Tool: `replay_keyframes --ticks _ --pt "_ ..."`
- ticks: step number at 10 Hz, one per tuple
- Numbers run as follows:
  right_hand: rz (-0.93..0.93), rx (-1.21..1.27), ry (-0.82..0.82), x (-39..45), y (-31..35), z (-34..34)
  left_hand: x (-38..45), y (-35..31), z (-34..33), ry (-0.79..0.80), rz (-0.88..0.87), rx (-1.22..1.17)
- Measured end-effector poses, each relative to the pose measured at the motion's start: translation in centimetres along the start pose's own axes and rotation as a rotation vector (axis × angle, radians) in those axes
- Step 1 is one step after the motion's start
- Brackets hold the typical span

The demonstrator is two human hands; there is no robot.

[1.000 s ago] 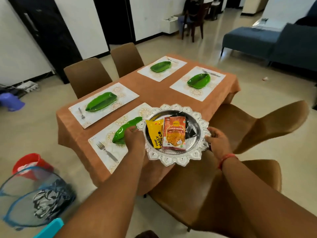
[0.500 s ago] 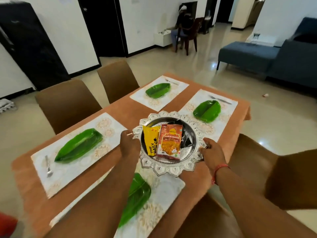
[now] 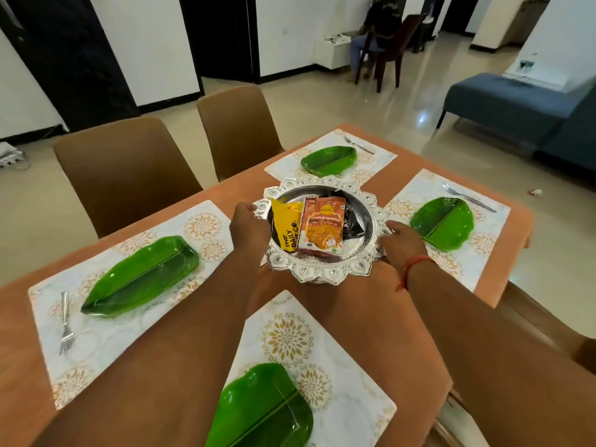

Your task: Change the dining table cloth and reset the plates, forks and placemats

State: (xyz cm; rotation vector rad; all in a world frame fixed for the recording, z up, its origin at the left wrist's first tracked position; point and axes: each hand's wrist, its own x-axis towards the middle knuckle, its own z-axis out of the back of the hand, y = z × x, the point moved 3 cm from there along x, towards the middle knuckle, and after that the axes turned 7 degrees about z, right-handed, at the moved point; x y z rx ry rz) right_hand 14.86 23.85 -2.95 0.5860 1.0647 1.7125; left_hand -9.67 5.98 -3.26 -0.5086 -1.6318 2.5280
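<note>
Your left hand (image 3: 246, 229) and right hand (image 3: 403, 241) grip the silver tray (image 3: 322, 272); its underside is hidden above the orange tablecloth (image 3: 380, 177).

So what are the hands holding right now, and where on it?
Both hold the silver tray by its scalloped rim: the left hand on its left edge, the right hand on its right edge.

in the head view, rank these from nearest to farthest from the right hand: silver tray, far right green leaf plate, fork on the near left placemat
1. Silver tray: the right hand grips its right rim, at the table's middle.
2. Far right leaf plate: just right of that hand, on its placemat.
3. Fork: far across on the left placemat, beside the left leaf plate.
</note>
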Motion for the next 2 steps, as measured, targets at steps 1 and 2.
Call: replay_keyframes --ticks 1,2 --pt "-0.027 -0.045 0.028 -1.0 -0.2 -0.3 -0.5 0.0 0.0 0.049 0.000 0.096" --pt "0.017 -0.170 0.007 -2.0 1.2 0.5 -1.1 -1.1 1.2 -0.024 -0.054 0.227"
